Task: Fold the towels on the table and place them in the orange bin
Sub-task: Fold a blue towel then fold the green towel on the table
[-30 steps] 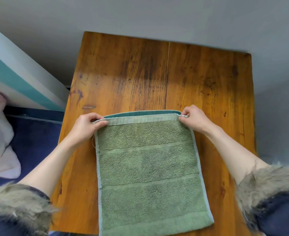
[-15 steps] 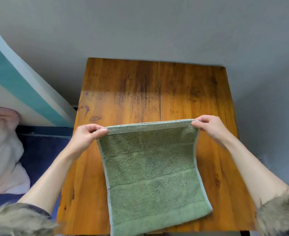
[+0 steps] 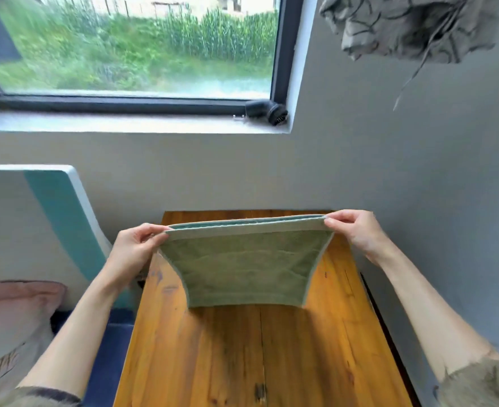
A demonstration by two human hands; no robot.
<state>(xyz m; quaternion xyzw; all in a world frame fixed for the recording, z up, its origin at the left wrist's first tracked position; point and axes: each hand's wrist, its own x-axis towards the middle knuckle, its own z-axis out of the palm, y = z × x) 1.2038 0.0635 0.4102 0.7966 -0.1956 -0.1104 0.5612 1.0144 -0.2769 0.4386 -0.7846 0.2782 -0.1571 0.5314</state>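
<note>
A green towel [image 3: 246, 268], folded double, hangs in the air above the far half of the wooden table [image 3: 242, 362]. My left hand [image 3: 133, 249] pinches its top left corner. My right hand [image 3: 357, 230] pinches its top right corner. The top edge is stretched taut between both hands and the lower fold hangs free just above the tabletop. The orange bin is out of sight.
A grey wall stands behind the table, with a window [image 3: 130, 45] and its sill above. A white and teal panel [image 3: 57, 215] and a pink cushion [image 3: 10, 315] are on the left. Patterned cloth [image 3: 404, 24] hangs at the upper right.
Both hands have lifted the towel off the table and held it up in the air. The camera has tilted up, bringing the window and wall into view.
</note>
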